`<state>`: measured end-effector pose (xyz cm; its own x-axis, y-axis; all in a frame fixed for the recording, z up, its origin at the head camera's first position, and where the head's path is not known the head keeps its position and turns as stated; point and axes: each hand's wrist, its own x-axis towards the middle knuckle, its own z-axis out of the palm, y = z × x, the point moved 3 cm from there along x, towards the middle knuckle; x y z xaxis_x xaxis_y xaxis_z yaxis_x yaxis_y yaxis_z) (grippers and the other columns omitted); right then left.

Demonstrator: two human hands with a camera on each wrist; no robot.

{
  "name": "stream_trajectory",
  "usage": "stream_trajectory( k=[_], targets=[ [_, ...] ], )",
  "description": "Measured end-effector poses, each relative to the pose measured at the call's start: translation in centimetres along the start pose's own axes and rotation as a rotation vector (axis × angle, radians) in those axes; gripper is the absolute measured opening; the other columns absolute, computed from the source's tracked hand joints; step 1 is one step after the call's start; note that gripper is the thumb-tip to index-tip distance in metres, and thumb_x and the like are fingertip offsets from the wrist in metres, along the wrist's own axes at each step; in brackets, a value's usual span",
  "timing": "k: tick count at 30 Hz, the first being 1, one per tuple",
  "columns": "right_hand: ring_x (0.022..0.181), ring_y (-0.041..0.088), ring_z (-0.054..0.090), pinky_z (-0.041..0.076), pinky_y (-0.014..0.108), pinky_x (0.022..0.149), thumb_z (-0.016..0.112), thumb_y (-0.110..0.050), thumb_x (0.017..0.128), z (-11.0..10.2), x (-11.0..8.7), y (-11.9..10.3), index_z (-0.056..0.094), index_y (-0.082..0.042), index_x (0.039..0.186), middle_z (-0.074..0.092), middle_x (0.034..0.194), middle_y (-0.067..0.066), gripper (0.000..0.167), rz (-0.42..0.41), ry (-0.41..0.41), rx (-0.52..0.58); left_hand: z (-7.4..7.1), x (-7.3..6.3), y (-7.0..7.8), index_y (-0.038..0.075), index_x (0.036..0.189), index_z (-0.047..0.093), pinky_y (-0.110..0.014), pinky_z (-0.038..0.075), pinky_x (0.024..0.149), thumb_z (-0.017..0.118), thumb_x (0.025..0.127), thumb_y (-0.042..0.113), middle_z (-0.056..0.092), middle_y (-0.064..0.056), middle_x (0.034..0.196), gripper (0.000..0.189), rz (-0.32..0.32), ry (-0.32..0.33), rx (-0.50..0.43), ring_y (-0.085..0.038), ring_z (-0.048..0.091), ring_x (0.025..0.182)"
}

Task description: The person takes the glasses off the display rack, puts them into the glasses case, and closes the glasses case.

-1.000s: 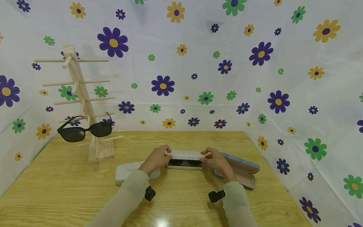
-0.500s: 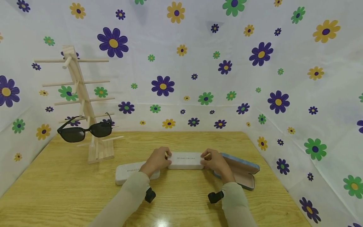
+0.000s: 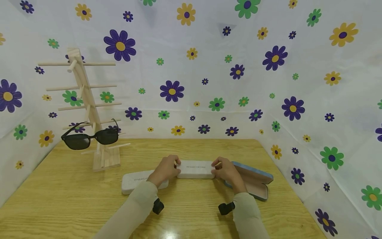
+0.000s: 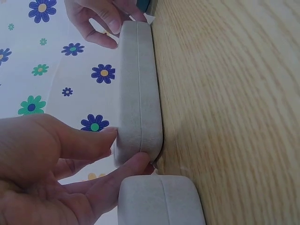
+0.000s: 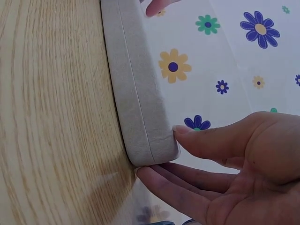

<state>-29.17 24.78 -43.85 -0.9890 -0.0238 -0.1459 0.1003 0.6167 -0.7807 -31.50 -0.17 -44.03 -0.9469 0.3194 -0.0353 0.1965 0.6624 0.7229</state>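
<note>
A closed white glasses case (image 3: 196, 172) lies on the table in front of me, lettering on its lid. My left hand (image 3: 164, 169) pinches its left end, thumb at the lid's edge and fingers at the end wall. At the other end, my right hand (image 3: 229, 171) grips the case in the same way. Both wrist views show a thin seam running along the case (image 4: 133, 84), its two halves meeting. The sunglasses glimpsed inside earlier are now hidden. A second white glasses case (image 3: 130, 186) lies closed beneath the left forearm, partly covered by it.
An open blue glasses case (image 3: 258, 189) sits by my right hand, partly behind it. At the left rises a wooden display stand (image 3: 85, 89) with pegs, black sunglasses (image 3: 79, 142) hanging low on it. Flowered cloth (image 3: 206, 93) walls the table (image 3: 197, 212) at back and sides.
A second ago the lid of the middle case stood partly raised with dark lenses showing inside. Both hands have brought it down shut, and they stay at its ends.
</note>
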Motion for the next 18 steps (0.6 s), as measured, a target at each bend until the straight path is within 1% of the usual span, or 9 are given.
stream_trajectory(
  k=[5,8,10,12,15,18],
  targets=[
    [0.082,0.027,0.068,0.055,0.036,0.071,0.067,-0.001,0.098,0.1,0.1,0.0,0.061,0.001,0.117,0.067,0.115,0.025,0.02,0.004,0.0,-0.018,0.0,-0.1,-0.1,0.003,0.109,0.066,-0.031,0.049,0.068,0.074,0.092,0.002,0.069,-0.011,0.094,0.018,-0.003,0.006,0.007,-0.019,0.06,0.081],
    [0.083,0.028,0.067,0.055,0.037,0.072,0.066,-0.003,0.098,0.1,0.1,-0.1,0.061,0.001,0.118,0.067,0.117,0.025,0.021,0.003,-0.006,-0.022,0.0,-0.2,-0.1,0.003,0.109,0.066,-0.03,0.048,0.068,0.073,0.093,0.002,0.068,-0.011,0.094,0.018,0.0,0.007,0.008,-0.019,0.058,0.08],
    [0.085,0.028,0.068,0.056,0.038,0.074,0.065,-0.005,0.099,0.0,0.0,-0.1,0.061,0.001,0.119,0.067,0.119,0.026,0.021,0.003,-0.015,-0.025,0.0,-0.1,-0.2,0.004,0.111,0.066,-0.031,0.049,0.069,0.072,0.094,0.003,0.069,-0.012,0.097,0.018,0.0,0.003,0.01,-0.019,0.059,0.082],
    [0.088,0.028,0.069,0.058,0.042,0.078,0.064,-0.007,0.1,-0.1,-0.2,-0.3,0.061,0.002,0.122,0.066,0.123,0.028,0.023,-0.003,-0.034,-0.033,-0.1,-0.2,-0.2,0.005,0.113,0.068,-0.034,0.052,0.074,0.072,0.094,0.004,0.07,-0.013,0.103,0.02,-0.006,-0.004,0.008,-0.021,0.062,0.087],
    [0.093,0.029,0.071,0.059,0.047,0.086,0.061,-0.01,0.102,-0.4,-0.5,-0.7,0.062,0.002,0.125,0.064,0.129,0.029,0.026,-0.01,-0.063,-0.063,-0.5,-0.3,-0.3,0.008,0.12,0.069,-0.042,0.057,0.086,0.07,0.095,0.006,0.07,-0.016,0.115,0.024,-0.018,-0.009,0.008,-0.027,0.067,0.103],
    [0.103,0.035,0.071,0.058,0.051,0.092,0.06,-0.014,0.104,-0.6,-0.8,-1.3,0.062,0.001,0.13,0.062,0.134,0.03,0.03,-0.022,-0.073,-0.12,-1.0,-0.5,-0.5,0.009,0.124,0.069,-0.049,0.057,0.095,0.069,0.096,0.006,0.07,-0.019,0.124,0.028,-0.016,-0.006,0.0,-0.033,0.067,0.116]
  ],
)
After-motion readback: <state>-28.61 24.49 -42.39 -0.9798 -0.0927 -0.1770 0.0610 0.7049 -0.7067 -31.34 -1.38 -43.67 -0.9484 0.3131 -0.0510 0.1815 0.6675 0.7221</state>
